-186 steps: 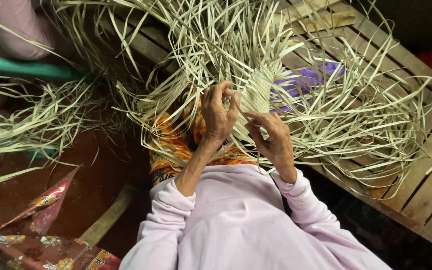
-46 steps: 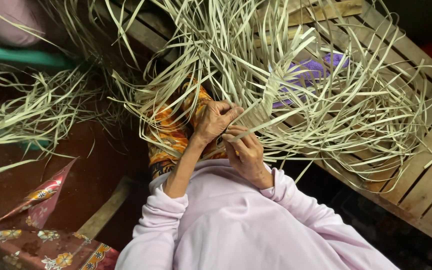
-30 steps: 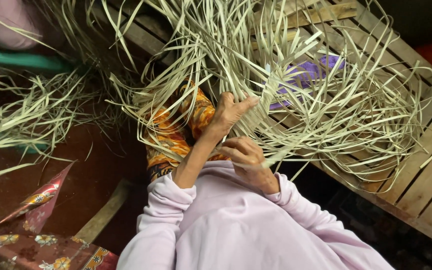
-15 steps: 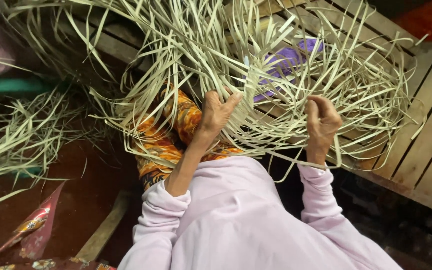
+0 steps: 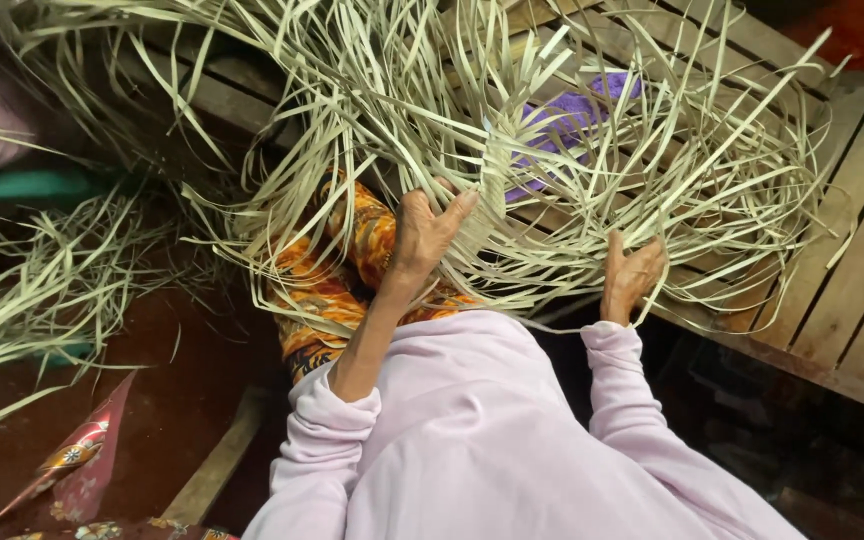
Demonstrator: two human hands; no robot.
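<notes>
Pale, dry palm-leaf strips (image 5: 512, 150) now spread wider: the right hand (image 5: 632, 275) has swung outward gripping loose strands, while the left hand (image 5: 422, 230) presses open-fingered on the woven part (image 5: 492, 180).

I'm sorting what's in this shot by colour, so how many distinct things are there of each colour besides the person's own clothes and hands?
Pale green-straw: 2, the tangled leaf strips under both hands and the loose strip pile at the left
Purple: 1, cloth under the strips
Orange patterned: 1, fabric
Brown: 1, slatted wooden platform
Total: 5
</notes>
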